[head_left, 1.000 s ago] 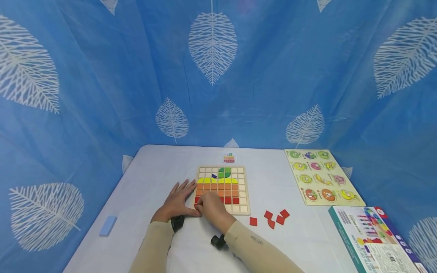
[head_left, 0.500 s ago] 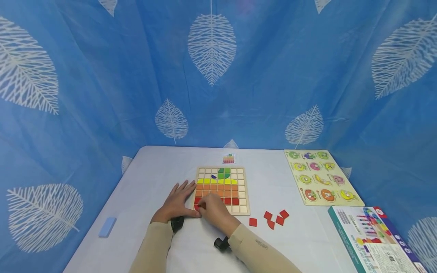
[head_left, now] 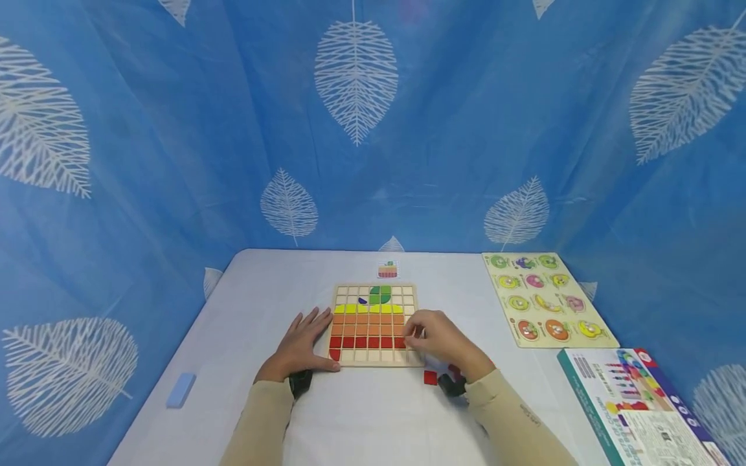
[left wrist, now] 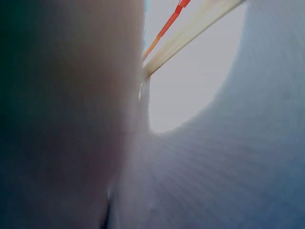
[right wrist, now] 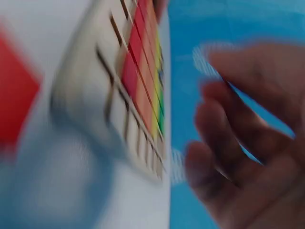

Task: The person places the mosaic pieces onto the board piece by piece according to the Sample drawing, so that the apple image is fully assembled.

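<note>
A square wooden grid board lies on the table with rows of yellow, orange and red tiles in its cells. Near its top are green leaf-shaped pieces and a small blue piece. One red rounded piece sits in the bottom-left cell. My left hand rests spread at the board's left edge, the thumb along the lower corner. Over the board's right side is my right hand, its fingers loosely bent; the right wrist view shows nothing between those fingers.
A loose red square tile lies below the board's right corner, other red pieces partly hidden by the right wrist. A picture card is behind the board. Right: a fruit puzzle board and printed box. Left: a blue block.
My right hand has left the board's lower-left corner and moved right to its right edge. The red rounded piece in the corner cell is now uncovered. My left hand has stayed put.
</note>
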A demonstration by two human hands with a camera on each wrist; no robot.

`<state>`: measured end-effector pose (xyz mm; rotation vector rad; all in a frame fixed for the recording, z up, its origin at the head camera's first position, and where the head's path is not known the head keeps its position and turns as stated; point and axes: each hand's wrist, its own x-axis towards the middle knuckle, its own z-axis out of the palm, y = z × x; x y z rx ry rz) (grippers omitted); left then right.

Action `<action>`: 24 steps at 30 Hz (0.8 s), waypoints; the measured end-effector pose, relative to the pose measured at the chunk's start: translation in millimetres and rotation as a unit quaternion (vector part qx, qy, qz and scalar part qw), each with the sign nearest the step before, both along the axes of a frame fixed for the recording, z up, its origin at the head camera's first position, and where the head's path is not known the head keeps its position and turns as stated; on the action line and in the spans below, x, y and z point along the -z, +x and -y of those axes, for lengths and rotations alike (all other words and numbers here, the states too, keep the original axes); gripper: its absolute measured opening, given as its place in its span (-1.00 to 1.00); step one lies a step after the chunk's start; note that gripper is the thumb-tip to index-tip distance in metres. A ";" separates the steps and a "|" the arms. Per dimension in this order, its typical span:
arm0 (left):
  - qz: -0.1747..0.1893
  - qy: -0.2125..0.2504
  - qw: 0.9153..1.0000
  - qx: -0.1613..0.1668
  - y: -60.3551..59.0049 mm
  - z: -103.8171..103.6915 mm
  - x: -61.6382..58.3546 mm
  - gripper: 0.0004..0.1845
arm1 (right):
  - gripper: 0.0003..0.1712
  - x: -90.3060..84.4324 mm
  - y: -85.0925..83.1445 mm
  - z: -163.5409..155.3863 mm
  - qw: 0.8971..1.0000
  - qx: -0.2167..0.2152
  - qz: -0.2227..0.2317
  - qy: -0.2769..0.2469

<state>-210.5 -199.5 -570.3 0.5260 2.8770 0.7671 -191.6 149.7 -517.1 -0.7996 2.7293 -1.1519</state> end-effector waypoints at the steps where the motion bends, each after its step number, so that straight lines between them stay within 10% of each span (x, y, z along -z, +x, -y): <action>1: 0.000 -0.001 1.000 0.000 0.4 0.2 -0.6 0.41 | -0.80 -1.1 2.6 -8.9 1.000 -0.016 0.016 0.016; 7: 0.001 -0.002 1.000 -0.001 0.7 0.5 -1.8 0.41 | -0.67 7.8 26.2 -34.7 0.987 -0.094 0.084 0.099; 24: -0.003 0.004 1.000 -0.013 3.1 -1.8 4.4 0.40 | -0.68 9.7 30.6 -8.5 0.992 -0.115 -0.020 0.048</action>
